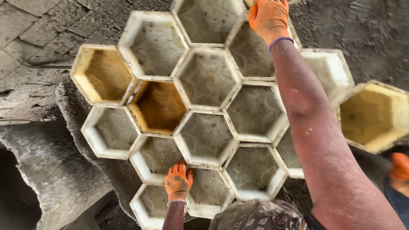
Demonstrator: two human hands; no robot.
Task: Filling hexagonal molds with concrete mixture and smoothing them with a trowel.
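Observation:
Several hexagonal plastic moulds lie packed edge to edge like a honeycomb; most are white (207,80), two at the left are yellow (101,74). All look hollow, with a grey film inside. My left hand (179,182), in an orange glove, curls over the rim where the nearest white moulds (208,194) meet. My right hand (269,18), also orange-gloved, reaches far across the cluster and grips the far rim of a white mould (251,53) at the top. My bare, dusty right forearm crosses over the moulds on the right side.
A separate yellow hexagonal mould (375,115) sits apart at the right. Grey concrete slabs (40,170) and rough paving lie to the left, dusty ground (375,34) at the top right. An orange object (399,167) shows at the right edge; patterned cloth (264,215) is at the bottom.

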